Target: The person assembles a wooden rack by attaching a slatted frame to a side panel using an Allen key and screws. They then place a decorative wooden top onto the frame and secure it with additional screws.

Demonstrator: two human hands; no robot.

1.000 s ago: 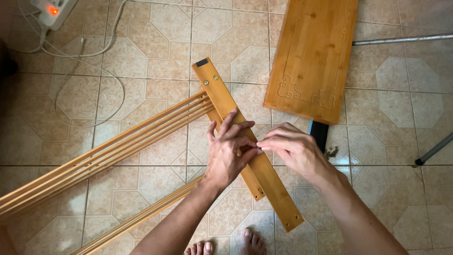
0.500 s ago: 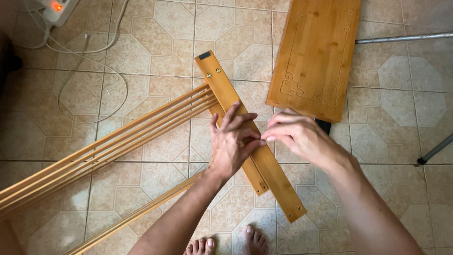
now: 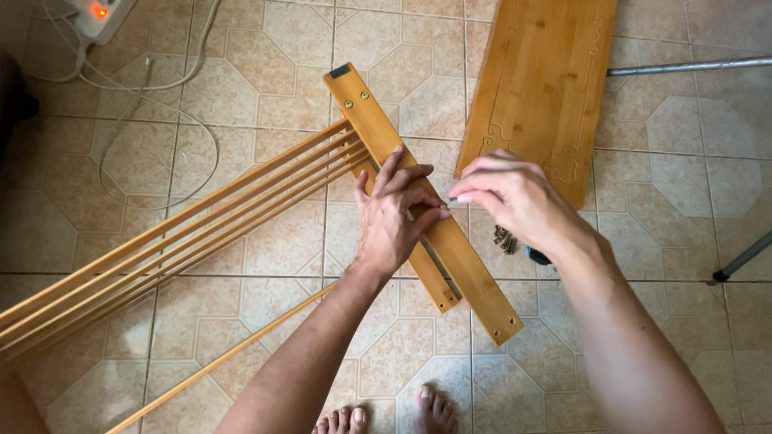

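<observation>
— What's the left hand (image 3: 392,215) doing?

— It lies flat on the rail (image 3: 426,205), the bamboo bar that runs slantwise across the floor (image 3: 265,72) tiles. The palm presses the bar down, and the thumb and forefinger are pinched together on a small metal piece, a screw (image 3: 443,206) I'd say, right at the rail's upper face.

— And the right hand (image 3: 507,197)?

— It comes in from the other side. Its fingertips are bunched tight and meet the left fingertips over the same spot. Something small and pale shows between them, but I cannot tell whether it is the same screw or a tool tip.

— So where does the rail sit relative to the two grips?

— Directly under them. Both grips close near its middle; the end with two screw heads and a dark cap points away from the person, the other end points toward the bare feet (image 3: 386,418).

— Anything joined to it?

— Slats (image 3: 185,233), a row of thin bamboo rods, run off to the left from the rail's upper half.

— What else is around?

— A bamboo board (image 3: 547,80) lies just beyond the right hand, loose screws (image 3: 505,239) are on the tiles below that wrist, and a power strip (image 3: 100,14) with a lit switch is in the far left corner.
</observation>
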